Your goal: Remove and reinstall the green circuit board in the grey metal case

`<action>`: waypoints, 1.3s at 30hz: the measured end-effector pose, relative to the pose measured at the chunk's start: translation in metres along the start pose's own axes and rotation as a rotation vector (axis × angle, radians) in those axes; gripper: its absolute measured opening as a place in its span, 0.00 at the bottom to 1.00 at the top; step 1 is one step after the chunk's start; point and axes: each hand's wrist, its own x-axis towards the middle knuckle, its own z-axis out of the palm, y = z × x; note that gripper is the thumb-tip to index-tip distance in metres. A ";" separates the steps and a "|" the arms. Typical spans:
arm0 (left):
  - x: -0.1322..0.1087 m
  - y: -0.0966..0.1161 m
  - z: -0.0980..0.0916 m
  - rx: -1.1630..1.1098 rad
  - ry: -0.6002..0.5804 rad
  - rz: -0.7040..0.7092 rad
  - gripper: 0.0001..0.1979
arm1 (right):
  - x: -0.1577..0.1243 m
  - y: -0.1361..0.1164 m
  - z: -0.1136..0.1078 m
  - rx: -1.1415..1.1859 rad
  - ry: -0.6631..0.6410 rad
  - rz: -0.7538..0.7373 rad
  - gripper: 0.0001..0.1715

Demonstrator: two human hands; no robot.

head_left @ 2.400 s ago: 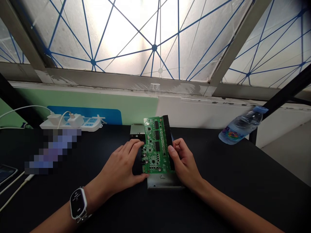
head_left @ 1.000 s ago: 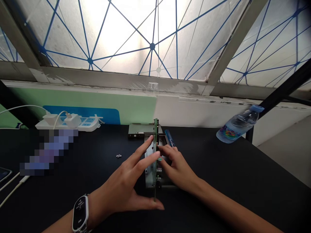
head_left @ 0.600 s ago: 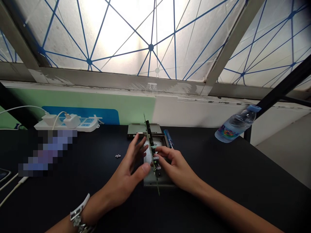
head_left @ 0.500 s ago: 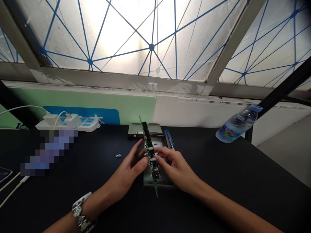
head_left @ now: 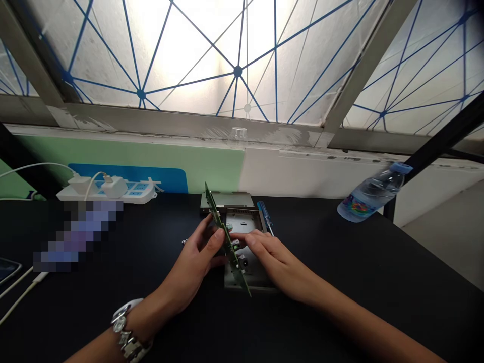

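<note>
A green circuit board (head_left: pixel 221 222) is tilted on edge above an open metal case (head_left: pixel 247 277). My left hand (head_left: pixel 196 257) grips it from the left, thumb on its near face and other fingers partly hidden behind. At its right, component-bearing side is my right hand (head_left: pixel 276 254), closed, with the index fingertip against the board and the thumb bent close by. Where its other fingers touch is hidden. Below the board, the case's bare metal interior shows. A blue-handled screwdriver (head_left: pixel 264 214) lies along the case's right edge.
Behind the case is a flat metal cover (head_left: pixel 242 199). Small screws (head_left: pixel 184 242) lie left of my left hand. A power strip (head_left: pixel 143 194) with plugs stands at the back left, a phone (head_left: pixel 8 272) at the left edge. A water bottle (head_left: pixel 372 196) leans at the right.
The board has turned, its top swinging left, so its green face shows more and its components less. My left hand has shifted slightly left; the right thumb has drawn back from the board.
</note>
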 end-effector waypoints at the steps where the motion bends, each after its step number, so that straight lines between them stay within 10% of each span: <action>1: 0.000 0.000 0.000 0.017 0.015 0.005 0.32 | -0.001 -0.001 -0.002 0.035 -0.012 0.012 0.29; 11: -0.001 0.008 0.004 0.097 0.068 0.022 0.31 | -0.004 -0.003 -0.009 0.230 0.053 -0.166 0.31; 21: 0.001 0.014 0.001 0.167 0.075 0.024 0.34 | -0.002 0.001 -0.025 0.268 0.092 -0.078 0.15; 39: 0.001 0.021 -0.003 0.098 -0.016 0.289 0.25 | 0.007 0.024 -0.015 0.232 0.101 0.016 0.15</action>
